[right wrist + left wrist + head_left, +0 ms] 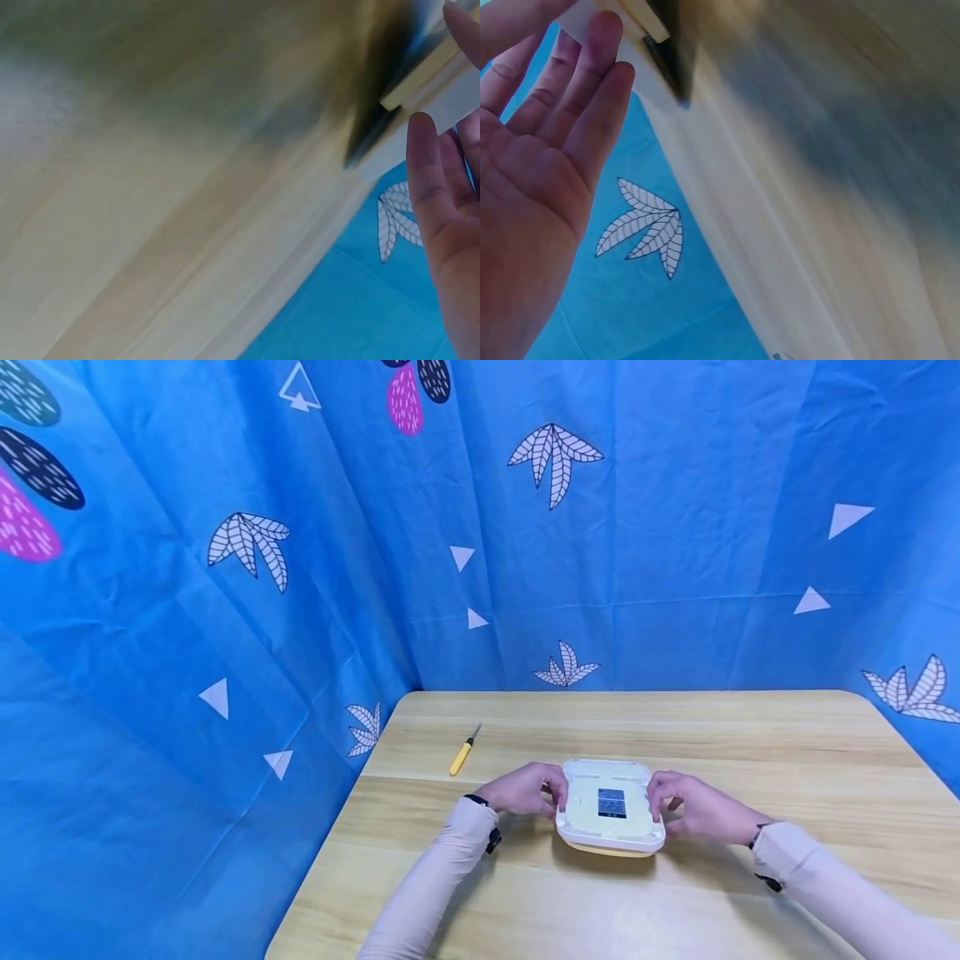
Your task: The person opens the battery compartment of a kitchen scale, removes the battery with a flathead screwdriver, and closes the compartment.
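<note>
A white, rounded plastic case [585,817] with a dark label [611,803] on its upper face is held between both hands, slightly off the table. A yellowish layer shows along its lower front edge. My left hand [527,790] grips its left side, thumb near the top edge. On the opposite side my right hand [701,806] holds the edge with bent fingers. In the left wrist view the left hand [540,165] has its fingertips against the case's side; the right wrist view shows the right hand [450,217] at the other side. What kind of device it is cannot be told.
A small screwdriver-like tool [462,757] with a yellow handle lies on the wooden table [787,752], left of and behind the case. A blue patterned curtain [675,543] hangs along the table's back and left sides.
</note>
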Demonstrator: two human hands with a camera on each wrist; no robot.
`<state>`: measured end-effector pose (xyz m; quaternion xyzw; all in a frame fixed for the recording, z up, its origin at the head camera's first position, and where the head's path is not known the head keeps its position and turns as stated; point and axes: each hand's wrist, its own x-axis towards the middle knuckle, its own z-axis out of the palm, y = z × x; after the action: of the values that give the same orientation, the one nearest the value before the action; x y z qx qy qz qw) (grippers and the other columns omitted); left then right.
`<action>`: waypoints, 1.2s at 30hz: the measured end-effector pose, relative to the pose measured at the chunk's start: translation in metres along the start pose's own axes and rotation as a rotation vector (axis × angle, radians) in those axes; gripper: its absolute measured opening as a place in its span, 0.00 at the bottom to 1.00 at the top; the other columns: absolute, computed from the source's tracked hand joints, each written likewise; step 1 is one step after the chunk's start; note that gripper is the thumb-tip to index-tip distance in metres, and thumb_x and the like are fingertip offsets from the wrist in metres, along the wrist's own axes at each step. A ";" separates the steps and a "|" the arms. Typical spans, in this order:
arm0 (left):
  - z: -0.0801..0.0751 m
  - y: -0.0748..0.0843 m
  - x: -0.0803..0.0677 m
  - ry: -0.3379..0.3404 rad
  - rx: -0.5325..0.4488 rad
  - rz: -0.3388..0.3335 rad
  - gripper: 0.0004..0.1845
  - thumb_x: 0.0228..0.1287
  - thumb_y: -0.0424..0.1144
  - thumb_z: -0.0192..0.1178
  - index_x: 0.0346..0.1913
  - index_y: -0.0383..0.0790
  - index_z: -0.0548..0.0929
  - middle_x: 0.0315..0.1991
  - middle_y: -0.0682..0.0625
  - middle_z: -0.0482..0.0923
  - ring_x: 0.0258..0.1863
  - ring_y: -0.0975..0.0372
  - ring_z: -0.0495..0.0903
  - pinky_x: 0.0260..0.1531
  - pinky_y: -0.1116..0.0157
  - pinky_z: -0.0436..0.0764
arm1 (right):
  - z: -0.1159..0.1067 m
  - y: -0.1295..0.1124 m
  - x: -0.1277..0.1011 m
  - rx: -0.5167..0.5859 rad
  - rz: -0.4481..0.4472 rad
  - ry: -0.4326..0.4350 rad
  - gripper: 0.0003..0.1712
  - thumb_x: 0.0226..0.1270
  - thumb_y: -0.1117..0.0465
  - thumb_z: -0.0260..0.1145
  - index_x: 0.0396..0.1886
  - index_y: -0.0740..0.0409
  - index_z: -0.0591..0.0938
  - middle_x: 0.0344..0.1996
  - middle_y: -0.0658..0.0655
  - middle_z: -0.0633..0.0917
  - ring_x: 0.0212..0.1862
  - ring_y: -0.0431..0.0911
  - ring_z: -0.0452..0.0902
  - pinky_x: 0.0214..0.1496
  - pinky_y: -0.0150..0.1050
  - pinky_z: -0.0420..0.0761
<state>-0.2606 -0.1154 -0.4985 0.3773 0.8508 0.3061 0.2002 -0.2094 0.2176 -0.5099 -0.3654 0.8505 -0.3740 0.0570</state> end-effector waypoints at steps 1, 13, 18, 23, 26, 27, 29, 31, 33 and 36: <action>0.001 -0.001 0.001 0.000 0.022 -0.003 0.12 0.53 0.21 0.73 0.30 0.41 0.85 0.39 0.55 0.81 0.41 0.74 0.77 0.51 0.79 0.83 | 0.002 0.000 0.000 -0.005 -0.001 -0.010 0.18 0.48 0.69 0.79 0.27 0.41 0.83 0.44 0.48 0.82 0.47 0.34 0.75 0.45 0.34 0.89; 0.006 -0.004 0.005 -0.005 0.168 -0.007 0.10 0.57 0.26 0.74 0.32 0.46 0.88 0.40 0.57 0.82 0.41 0.74 0.77 0.48 0.81 0.81 | 0.007 0.003 0.001 -0.226 -0.021 -0.002 0.19 0.50 0.67 0.81 0.27 0.35 0.86 0.44 0.45 0.82 0.50 0.39 0.75 0.52 0.37 0.88; 0.007 -0.001 0.004 -0.032 0.213 -0.015 0.07 0.58 0.28 0.74 0.34 0.45 0.91 0.42 0.57 0.81 0.41 0.72 0.77 0.47 0.81 0.80 | 0.009 0.006 -0.002 -0.340 -0.026 -0.008 0.18 0.50 0.64 0.81 0.29 0.33 0.88 0.46 0.45 0.83 0.51 0.42 0.77 0.55 0.41 0.89; 0.007 0.000 0.003 -0.017 0.236 -0.014 0.06 0.61 0.32 0.72 0.39 0.47 0.91 0.44 0.58 0.84 0.45 0.72 0.79 0.54 0.78 0.80 | 0.005 0.007 -0.005 -0.374 -0.023 -0.015 0.16 0.51 0.64 0.81 0.33 0.35 0.91 0.48 0.46 0.83 0.52 0.46 0.79 0.57 0.46 0.89; 0.007 0.000 0.002 0.005 0.226 -0.016 0.05 0.64 0.34 0.71 0.41 0.47 0.90 0.44 0.58 0.86 0.46 0.72 0.80 0.56 0.77 0.81 | 0.003 0.006 -0.005 -0.378 -0.018 -0.036 0.15 0.53 0.64 0.81 0.35 0.37 0.91 0.50 0.47 0.84 0.54 0.48 0.81 0.59 0.50 0.89; 0.007 0.000 0.002 0.014 0.218 -0.018 0.05 0.65 0.34 0.70 0.41 0.47 0.90 0.44 0.58 0.86 0.46 0.71 0.80 0.55 0.76 0.82 | 0.003 0.005 -0.006 -0.372 -0.018 -0.042 0.15 0.53 0.64 0.80 0.36 0.37 0.92 0.50 0.48 0.84 0.55 0.50 0.81 0.60 0.51 0.88; 0.008 0.000 0.001 0.032 0.201 -0.018 0.05 0.65 0.35 0.70 0.42 0.47 0.89 0.43 0.58 0.87 0.44 0.70 0.81 0.53 0.75 0.83 | 0.001 0.003 -0.007 -0.348 -0.015 -0.052 0.14 0.56 0.63 0.79 0.38 0.39 0.92 0.52 0.50 0.86 0.57 0.53 0.82 0.61 0.53 0.87; 0.008 -0.001 0.001 0.049 0.196 -0.018 0.04 0.66 0.36 0.70 0.42 0.47 0.89 0.41 0.58 0.87 0.43 0.69 0.82 0.50 0.75 0.83 | -0.003 0.000 -0.007 -0.302 0.008 -0.054 0.13 0.58 0.63 0.78 0.41 0.41 0.92 0.53 0.51 0.87 0.57 0.54 0.83 0.62 0.54 0.87; 0.009 -0.002 0.001 0.070 0.197 -0.019 0.05 0.65 0.37 0.71 0.42 0.47 0.90 0.41 0.58 0.87 0.42 0.68 0.82 0.48 0.76 0.83 | -0.007 -0.002 -0.009 -0.261 0.035 -0.043 0.14 0.59 0.63 0.78 0.43 0.43 0.92 0.53 0.51 0.88 0.57 0.54 0.84 0.62 0.55 0.87; 0.009 -0.004 0.000 0.120 0.208 -0.024 0.07 0.64 0.38 0.71 0.44 0.47 0.90 0.42 0.58 0.88 0.43 0.70 0.82 0.48 0.78 0.83 | -0.013 -0.002 -0.011 -0.212 0.063 -0.017 0.14 0.59 0.63 0.77 0.45 0.45 0.91 0.49 0.48 0.89 0.53 0.48 0.85 0.59 0.51 0.89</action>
<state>-0.2574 -0.1144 -0.5078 0.3668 0.8928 0.2359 0.1124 -0.2052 0.2316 -0.5012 -0.3457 0.8958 -0.2770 0.0369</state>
